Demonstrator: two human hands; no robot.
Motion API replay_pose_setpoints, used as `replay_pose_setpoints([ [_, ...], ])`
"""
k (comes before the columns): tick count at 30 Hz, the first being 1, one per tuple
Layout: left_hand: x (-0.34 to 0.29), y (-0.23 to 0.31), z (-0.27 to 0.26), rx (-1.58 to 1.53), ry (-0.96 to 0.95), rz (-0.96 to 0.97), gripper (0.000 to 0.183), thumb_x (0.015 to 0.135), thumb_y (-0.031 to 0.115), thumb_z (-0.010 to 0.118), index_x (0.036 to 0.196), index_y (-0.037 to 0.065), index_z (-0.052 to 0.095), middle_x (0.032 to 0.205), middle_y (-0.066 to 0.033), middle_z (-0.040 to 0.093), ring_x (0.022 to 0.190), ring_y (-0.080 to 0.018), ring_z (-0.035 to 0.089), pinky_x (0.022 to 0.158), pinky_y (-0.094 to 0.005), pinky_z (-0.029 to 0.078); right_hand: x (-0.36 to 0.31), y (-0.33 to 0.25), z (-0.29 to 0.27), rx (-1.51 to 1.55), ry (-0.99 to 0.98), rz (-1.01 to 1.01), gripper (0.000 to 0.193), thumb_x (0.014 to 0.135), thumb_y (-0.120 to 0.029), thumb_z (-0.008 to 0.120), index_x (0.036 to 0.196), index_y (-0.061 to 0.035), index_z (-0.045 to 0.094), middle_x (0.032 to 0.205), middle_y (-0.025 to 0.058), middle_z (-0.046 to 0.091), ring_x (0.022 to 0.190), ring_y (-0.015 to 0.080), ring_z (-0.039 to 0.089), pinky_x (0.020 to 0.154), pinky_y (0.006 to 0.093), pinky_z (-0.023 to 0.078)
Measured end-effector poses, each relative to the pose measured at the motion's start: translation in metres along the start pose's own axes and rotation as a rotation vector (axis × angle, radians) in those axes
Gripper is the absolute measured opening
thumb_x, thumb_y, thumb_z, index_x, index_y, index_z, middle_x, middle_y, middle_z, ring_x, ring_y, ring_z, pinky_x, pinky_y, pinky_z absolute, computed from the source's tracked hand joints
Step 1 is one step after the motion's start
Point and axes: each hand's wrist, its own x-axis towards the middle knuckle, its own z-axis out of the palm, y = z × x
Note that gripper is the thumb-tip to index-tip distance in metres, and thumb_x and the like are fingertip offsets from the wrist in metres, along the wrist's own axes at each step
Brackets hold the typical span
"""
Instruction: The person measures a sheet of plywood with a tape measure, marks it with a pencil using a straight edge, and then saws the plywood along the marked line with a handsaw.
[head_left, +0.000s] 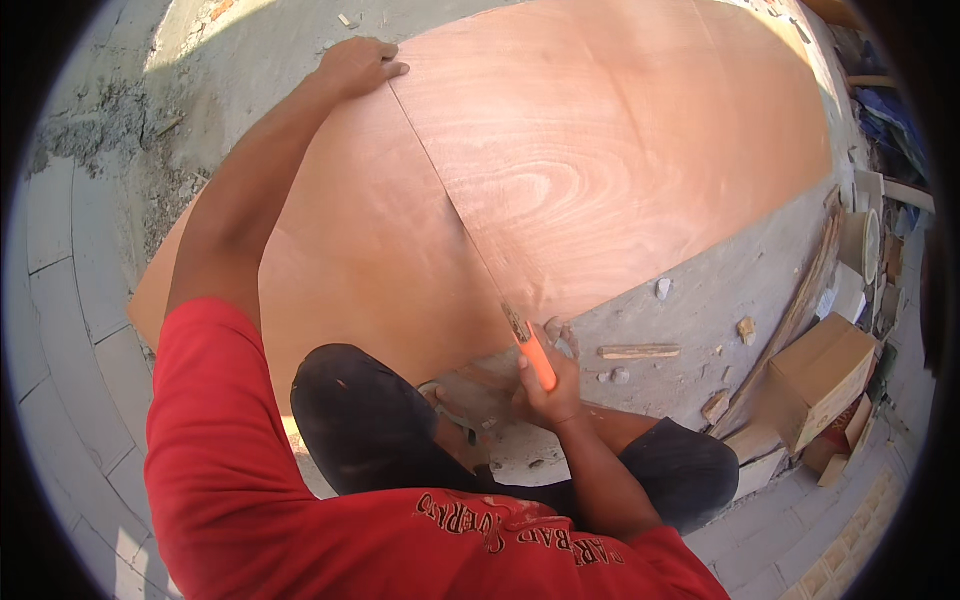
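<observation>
A large reddish-brown plywood sheet point(620, 140) lies low over the ground before me. A thin straight line, dark and gap-like in its middle, crosses it from the far edge to the near edge. At the far end of this line, my left hand point(360, 68) is closed on the sheet's edge, thumb and fingers beside the line. My right hand point(553, 385) grips the orange handle of a hand saw point(538, 362) at the near end. Its narrow, dirty blade shows almost edge-on along the line; the rest of the blade is hidden.
My bent knees point(365, 410) flank the near edge. On the concrete to the right lie a wood strip point(638, 352), stones point(747, 330) and a long weathered board point(790, 310). An open cardboard box point(822, 378) stands among clutter. Pale tiles point(75, 300) cover the left floor.
</observation>
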Motion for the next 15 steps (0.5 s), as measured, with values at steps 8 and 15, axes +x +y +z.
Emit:
replay_pose_setpoints([
  [8, 0.002, 0.028, -0.030, 0.387, -0.282, 0.131, 0.071, 0.097, 0.060, 0.059, 0.090, -0.010, 0.072, 0.107, -0.0234, 0.072, 0.108, -0.0350, 0.068, 0.094, -0.0476, 0.053, 0.033, -0.068, -0.025, 0.028, -0.109, 0.227, 0.046, 0.097, -0.028, 0.065, 0.136, -0.0040, 0.065, 0.091, 0.0198, 0.073, 0.092, 0.0401, 0.069, 0.104, 0.0516, 0.041],
  [15, 0.015, 0.013, 0.015, 0.362, -0.149, 0.051, 0.075, 0.078, 0.073, 0.072, 0.093, 0.000, 0.079, 0.102, -0.0192, 0.075, 0.103, -0.0348, 0.070, 0.088, -0.0432, 0.056, -0.007, -0.057, -0.004, -0.064, -0.053, 0.184, 0.040, 0.099, -0.028, 0.065, 0.128, -0.0006, 0.070, 0.099, 0.0219, 0.074, 0.097, 0.0358, 0.073, 0.104, 0.0482, 0.046],
])
